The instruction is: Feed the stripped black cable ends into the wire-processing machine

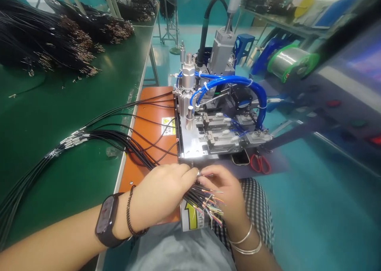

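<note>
My left hand (162,193) is closed round a bundle of thin black cables (131,146) whose stripped, coloured wire ends (210,207) fan out to the right. My right hand (226,187) pinches one of those wire tips close to my left thumb. Both hands sit just in front of the metal fixture (208,138) of a small machine with blue air hoses (226,82). The cables run back left across an orange plate (149,116) onto the green bench (59,120).
Heaps of black cables (53,36) lie at the bench's far left. Red-handled scissors (260,163) rest right of the fixture. A spool of silver wire (290,62) and a panel with red and green buttons (354,120) stand on the right.
</note>
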Tool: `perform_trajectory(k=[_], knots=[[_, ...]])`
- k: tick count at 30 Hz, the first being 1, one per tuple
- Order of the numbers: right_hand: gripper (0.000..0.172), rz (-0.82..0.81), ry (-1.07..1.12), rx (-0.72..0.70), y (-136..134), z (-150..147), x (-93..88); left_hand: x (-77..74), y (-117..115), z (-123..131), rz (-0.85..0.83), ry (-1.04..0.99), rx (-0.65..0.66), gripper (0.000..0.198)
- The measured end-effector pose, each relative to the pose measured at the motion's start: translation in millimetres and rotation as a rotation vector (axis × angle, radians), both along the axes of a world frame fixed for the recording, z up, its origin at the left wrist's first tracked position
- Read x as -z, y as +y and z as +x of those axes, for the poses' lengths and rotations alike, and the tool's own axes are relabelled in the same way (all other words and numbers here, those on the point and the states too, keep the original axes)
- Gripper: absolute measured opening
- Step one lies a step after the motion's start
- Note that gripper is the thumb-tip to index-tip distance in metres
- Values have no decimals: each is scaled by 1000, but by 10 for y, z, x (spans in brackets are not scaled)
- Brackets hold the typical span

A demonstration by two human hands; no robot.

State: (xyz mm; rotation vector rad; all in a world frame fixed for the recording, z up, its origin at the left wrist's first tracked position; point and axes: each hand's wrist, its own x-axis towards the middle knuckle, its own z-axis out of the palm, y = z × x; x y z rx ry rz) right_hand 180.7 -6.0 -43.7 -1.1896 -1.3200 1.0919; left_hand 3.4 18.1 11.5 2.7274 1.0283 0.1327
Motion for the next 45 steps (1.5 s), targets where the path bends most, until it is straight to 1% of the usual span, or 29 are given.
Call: perform_trajectory(k=[3,6,10,12,13,15,16,17,18,20,21,22,23,25,27,29,30,31,34,36,38,41,44,45], knots=[[8,5,-92,2,-11,-12,4,10,-26,-14,-54,-6,-76,19],[10,64,-225,56,-25,-18,-16,80,-57,-28,-5,-26,-147,11],[18,207,-389,143,-72,-17,-30,166,-76,-22,105,-55,-188,15],[22,283,-434,156,-95,-16,-25,181,-77,-16,130,-65,-220,17],[21,317,-452,143,-101,-18,-20,184,-76,-14,135,-68,-232,17],[16,356,-493,35,-104,-24,-11,184,-77,-15,141,-73,-240,17],[14,352,-510,-18,-102,-29,-9,184,-78,-16,146,-74,-240,17],[13,336,-521,-38,-98,-34,-8,184,-80,-18,152,-73,-240,17],[13,318,-527,-16,-94,-39,-11,185,-83,-20,159,-73,-240,17],[21,304,-527,116,-91,-44,-25,191,-89,-22,171,-72,-241,17],[25,319,-530,177,-94,-44,-35,196,-92,-23,176,-72,-241,18],[27,346,-540,203,-98,-44,-45,202,-95,-23,180,-73,-239,18],[28,374,-553,202,-105,-44,-53,208,-97,-23,187,-75,-237,18],[22,408,-567,169,-119,-46,-59,221,-101,-21,203,-79,-238,18],[14,390,-573,104,-130,-57,-51,234,-105,-16,209,-77,-237,17],[11,336,-572,44,-132,-72,-38,245,-108,-10,208,-72,-233,17],[11,302,-557,47,-129,-79,-33,249,-109,-8,207,-71,-230,17],[12,267,-532,80,-124,-85,-31,253,-110,-6,206,-70,-229,17],[11,218,-454,220,-104,-100,-37,265,-112,-6,212,-80,-230,17],[8,211,-438,231,-95,-113,-43,274,-114,-9,215,-91,-223,16],[12,186,-427,190,-93,-131,-38,284,-117,-12,221,-97,-217,14],[13,161,-398,129,-89,-151,-18,293,-129,-18,228,-100,-202,12],[14,245,-418,85,-64,-124,-30,291,-138,-33,223,-100,-160,9],[15,283,-450,45,-49,-102,-46,288,-137,-40,225,-88,-133,8]])
